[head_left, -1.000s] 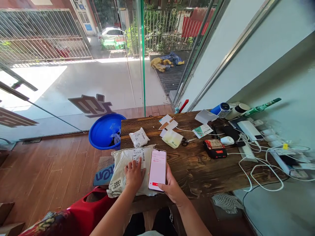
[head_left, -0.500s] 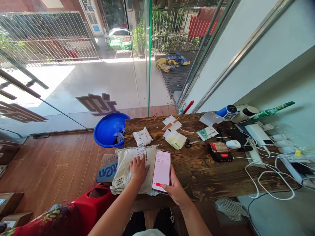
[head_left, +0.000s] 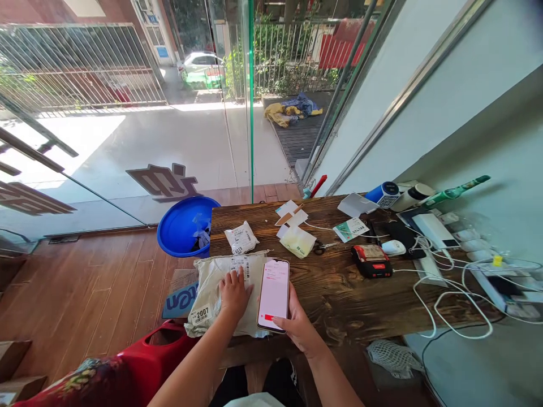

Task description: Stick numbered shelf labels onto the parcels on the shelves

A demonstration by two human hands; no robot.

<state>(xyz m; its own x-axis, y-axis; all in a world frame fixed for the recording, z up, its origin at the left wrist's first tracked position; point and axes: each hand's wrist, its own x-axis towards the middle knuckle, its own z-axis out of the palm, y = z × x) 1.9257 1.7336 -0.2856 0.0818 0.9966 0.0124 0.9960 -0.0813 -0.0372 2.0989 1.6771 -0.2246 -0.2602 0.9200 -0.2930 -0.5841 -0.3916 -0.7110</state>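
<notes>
My right hand [head_left: 299,325] grips a smartphone [head_left: 274,294] with a lit pinkish screen, the thumb lying near a red button at its bottom. Flat on a pale plastic mailer parcel [head_left: 214,282] rests my left hand [head_left: 234,294], its fingers stretched just below a barcode label. The parcel has a second label reading 2007 and lies at the table's near left edge; the phone overlaps its right side. A smaller white package [head_left: 241,237] sits just beyond the big parcel.
On the wooden table [head_left: 331,305] are paper cards [head_left: 299,240], scissors [head_left: 322,247], a red-and-black device [head_left: 371,261], a white mouse [head_left: 393,247] and looping white cables [head_left: 449,305]. A blue bin [head_left: 178,226] stands left of the table, a red plastic chair [head_left: 153,362] near my left arm.
The camera view has shifted slightly, so everything sits a little further left. Both hands keep their places on the parcel and the phone.
</notes>
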